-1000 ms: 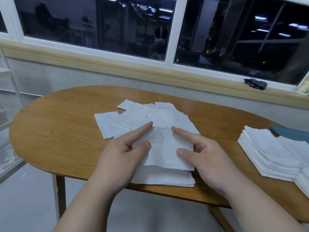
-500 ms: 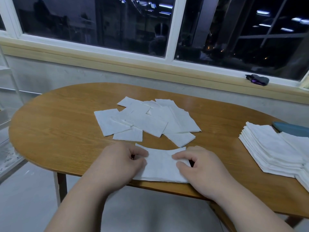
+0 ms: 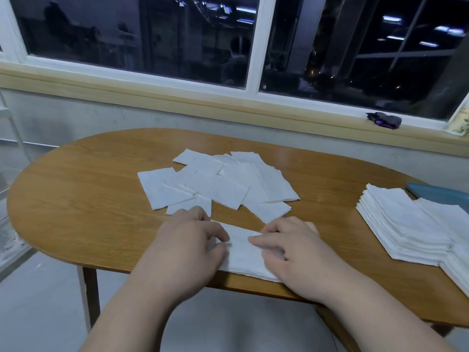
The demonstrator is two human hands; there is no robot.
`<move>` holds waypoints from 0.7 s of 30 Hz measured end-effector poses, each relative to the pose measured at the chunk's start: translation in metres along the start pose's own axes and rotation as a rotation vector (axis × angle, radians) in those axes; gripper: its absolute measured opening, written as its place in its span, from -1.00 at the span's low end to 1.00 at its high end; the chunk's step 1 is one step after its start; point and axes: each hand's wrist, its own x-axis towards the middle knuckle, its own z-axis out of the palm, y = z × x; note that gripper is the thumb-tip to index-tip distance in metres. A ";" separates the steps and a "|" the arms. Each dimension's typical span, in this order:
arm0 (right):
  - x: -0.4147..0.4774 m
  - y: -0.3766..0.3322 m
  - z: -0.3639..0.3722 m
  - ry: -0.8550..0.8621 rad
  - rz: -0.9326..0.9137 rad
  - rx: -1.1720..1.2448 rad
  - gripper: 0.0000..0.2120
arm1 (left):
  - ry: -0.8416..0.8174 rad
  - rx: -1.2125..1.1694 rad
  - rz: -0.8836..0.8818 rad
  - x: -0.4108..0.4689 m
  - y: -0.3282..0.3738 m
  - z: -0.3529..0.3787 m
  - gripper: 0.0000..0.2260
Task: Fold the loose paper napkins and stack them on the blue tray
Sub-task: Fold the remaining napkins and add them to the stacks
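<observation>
A folded white napkin lies flat near the table's front edge. My left hand has its fingers curled over the napkin's left end, with thumb and forefinger pinching it. My right hand presses on the right end, its forefinger laid along the fold. Several loose napkins lie overlapping in the middle of the table, just beyond my hands. At the right stands a stack of folded napkins that covers most of the blue tray, so only the tray's far corner shows.
The oval wooden table stands against a wall under a window. A small dark object lies on the window sill at the right. Bare wood lies to the left of the loose napkins. The floor is close below the front edge.
The napkin's far half has come over toward me and now lies folded flat. Both hands have moved from its raised edge down onto the fold.
</observation>
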 end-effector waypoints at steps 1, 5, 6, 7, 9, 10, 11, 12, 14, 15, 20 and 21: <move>-0.004 0.002 0.000 0.017 0.012 -0.007 -0.67 | -0.008 -0.003 0.018 -0.001 0.001 0.001 -0.85; -0.027 0.008 0.001 0.074 0.101 -0.059 -0.64 | -0.025 -0.059 0.079 -0.005 0.007 0.008 -0.81; -0.034 0.008 0.002 0.079 0.119 -0.073 -0.61 | -0.049 -0.076 0.090 -0.006 0.010 0.011 -0.80; -0.042 0.008 0.004 0.083 0.133 -0.086 -0.55 | -0.077 -0.081 0.102 -0.008 0.012 0.015 -0.78; -0.056 0.005 0.006 0.088 0.157 -0.098 -0.37 | -0.106 -0.057 0.144 -0.011 0.017 0.022 -0.75; -0.063 0.004 0.007 0.093 0.168 -0.089 -0.35 | -0.111 -0.049 0.168 -0.012 0.019 0.025 -0.74; -0.069 0.003 0.007 0.100 0.174 -0.070 -0.39 | -0.123 -0.048 0.189 -0.013 0.022 0.027 -0.74; -0.075 0.001 0.005 0.108 0.180 -0.045 -0.50 | -0.141 -0.050 0.209 -0.014 0.024 0.029 -0.73; -0.086 0.000 -0.001 0.125 0.195 0.040 -0.69 | -0.168 -0.048 0.251 -0.015 0.028 0.032 -0.74; -0.091 0.001 -0.006 0.112 0.211 0.086 -0.71 | -0.173 -0.050 0.269 -0.016 0.030 0.034 -0.75; -0.107 0.006 -0.015 -0.075 0.312 0.228 -0.53 | -0.228 -0.116 0.288 -0.019 0.036 0.041 -0.77; -0.106 0.007 -0.012 -0.060 0.329 0.302 -0.52 | -0.243 -0.137 0.284 -0.020 0.037 0.042 -0.78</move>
